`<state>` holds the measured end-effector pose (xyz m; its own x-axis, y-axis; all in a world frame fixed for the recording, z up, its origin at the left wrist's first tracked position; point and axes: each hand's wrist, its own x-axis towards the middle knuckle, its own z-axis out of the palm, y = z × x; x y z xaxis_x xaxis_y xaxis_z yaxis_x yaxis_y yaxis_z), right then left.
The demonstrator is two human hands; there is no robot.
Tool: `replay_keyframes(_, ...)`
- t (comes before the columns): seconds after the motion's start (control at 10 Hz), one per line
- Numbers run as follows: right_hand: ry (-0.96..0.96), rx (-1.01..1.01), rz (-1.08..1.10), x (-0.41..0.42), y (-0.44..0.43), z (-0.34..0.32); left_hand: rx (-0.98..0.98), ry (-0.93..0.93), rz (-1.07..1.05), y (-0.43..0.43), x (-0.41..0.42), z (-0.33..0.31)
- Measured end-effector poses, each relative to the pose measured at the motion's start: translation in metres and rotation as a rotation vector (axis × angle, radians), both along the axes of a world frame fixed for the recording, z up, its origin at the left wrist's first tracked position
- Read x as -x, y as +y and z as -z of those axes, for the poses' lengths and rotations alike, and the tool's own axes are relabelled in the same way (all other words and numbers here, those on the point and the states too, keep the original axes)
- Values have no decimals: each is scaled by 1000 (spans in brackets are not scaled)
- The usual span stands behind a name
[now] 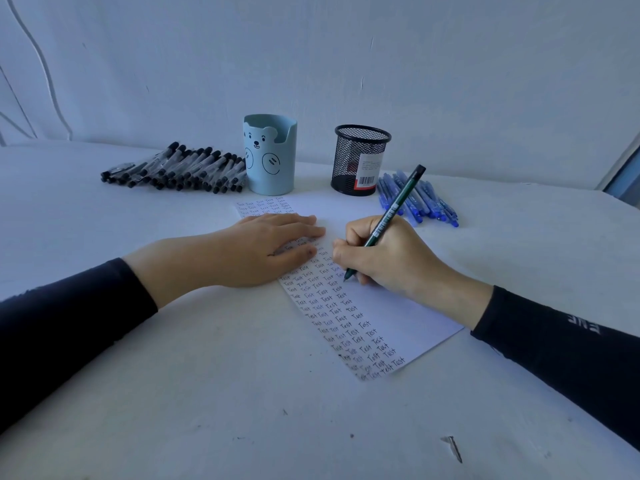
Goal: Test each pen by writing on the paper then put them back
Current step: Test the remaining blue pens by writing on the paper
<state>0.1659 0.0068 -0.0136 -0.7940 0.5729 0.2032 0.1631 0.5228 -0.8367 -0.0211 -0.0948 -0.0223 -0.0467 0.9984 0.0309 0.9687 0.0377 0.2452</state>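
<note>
On a white table (207, 393) by a pale wall (346, 64), the right hand (391, 258) pinches a dark green pen (391, 216), its tip on the paper (398, 317) just below the grip.

Single head-worn wide-angle view, aimed forward and down.
The camera looks from close above the counter (207, 410) toward the wall (346, 64) at 12 o'clock, with the paper (408, 317) near centre; the left sleeve (69, 327) enters from 8 o'clock, the right sleeve (561, 351) from 4 o'clock.

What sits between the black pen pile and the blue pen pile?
Head view: a light-blue bear cup next to the black pens, then a black mesh holder next to the blue pens.
</note>
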Motion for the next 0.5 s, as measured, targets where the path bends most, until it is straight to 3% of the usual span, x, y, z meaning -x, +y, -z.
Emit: replay_keyframes(0.5, 30, -32, -1, 0, 2, 0, 6, -8, -6, 0, -1, 0)
